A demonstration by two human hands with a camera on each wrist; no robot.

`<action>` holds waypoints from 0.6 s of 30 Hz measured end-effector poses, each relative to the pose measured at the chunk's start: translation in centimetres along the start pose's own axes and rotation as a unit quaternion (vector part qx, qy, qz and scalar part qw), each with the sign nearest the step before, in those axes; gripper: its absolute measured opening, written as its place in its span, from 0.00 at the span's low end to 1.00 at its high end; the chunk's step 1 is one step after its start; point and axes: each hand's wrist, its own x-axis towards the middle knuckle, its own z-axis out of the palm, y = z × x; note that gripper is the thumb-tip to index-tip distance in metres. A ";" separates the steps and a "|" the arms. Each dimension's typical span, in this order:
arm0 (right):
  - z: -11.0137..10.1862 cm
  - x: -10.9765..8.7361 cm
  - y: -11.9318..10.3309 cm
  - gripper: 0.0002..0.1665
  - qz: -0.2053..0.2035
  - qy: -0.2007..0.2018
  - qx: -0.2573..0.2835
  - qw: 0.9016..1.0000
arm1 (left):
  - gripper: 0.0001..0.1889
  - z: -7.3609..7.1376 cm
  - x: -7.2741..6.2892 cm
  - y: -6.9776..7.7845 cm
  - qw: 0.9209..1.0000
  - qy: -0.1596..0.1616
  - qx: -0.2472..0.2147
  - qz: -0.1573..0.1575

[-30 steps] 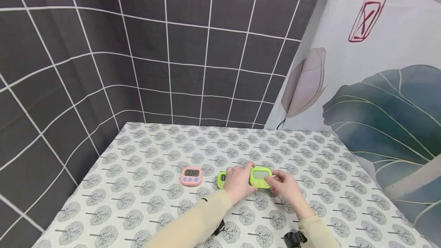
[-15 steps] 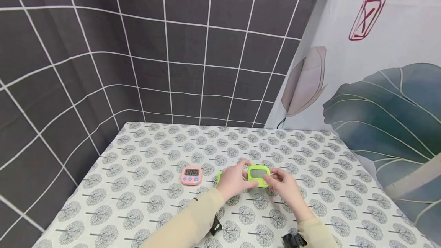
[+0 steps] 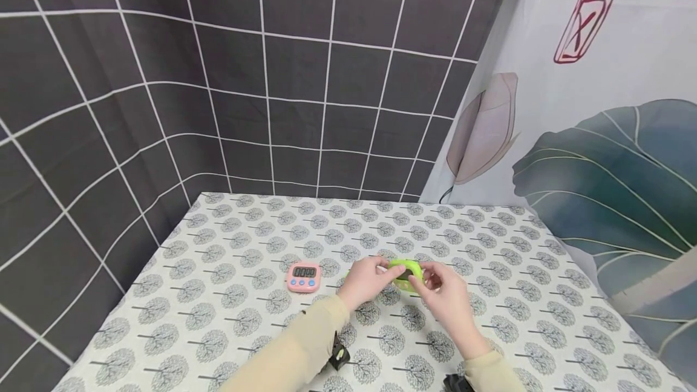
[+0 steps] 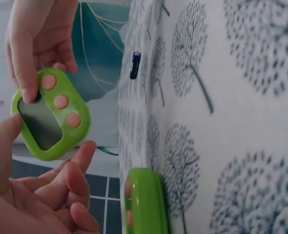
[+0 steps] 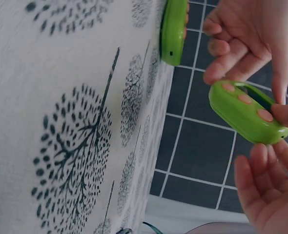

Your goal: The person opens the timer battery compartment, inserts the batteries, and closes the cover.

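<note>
Both hands hold a green kitchen timer (image 3: 412, 267) above the table in the head view. Its orange buttons and grey screen show in the left wrist view. My right hand (image 3: 448, 302) grips one end, thumb on the front and fingers behind. At the opposite end, my left hand (image 3: 362, 283) has its thumb against the front rim, the other fingers partly bent near the back. A second green timer (image 4: 146, 202) rests on the cloth, almost wholly hidden by the left hand in the head view. Left of it lies a pink timer (image 3: 304, 277) with blue buttons.
A small dark cylinder, like a battery (image 4: 135, 65), lies on the tree-patterned tablecloth (image 3: 245, 319). Behind the table hangs a dark gridded curtain (image 3: 294, 126), and a leaf-printed cloth (image 3: 610, 186) hangs at the right. Black wrist-camera mounts (image 3: 339, 356) sit below the sleeves.
The held timer has tilted and turned, so its screen shows less to the head camera. My left hand has shifted slightly left, its thumb moving up onto the timer's front. The pink timer stays put.
</note>
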 end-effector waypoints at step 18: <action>1.4 -0.3 0.4 0.22 -0.249 0.117 -0.127 0.953 | 0.30 -0.6 -0.1 0.0 0.984 -0.072 -0.159 -0.037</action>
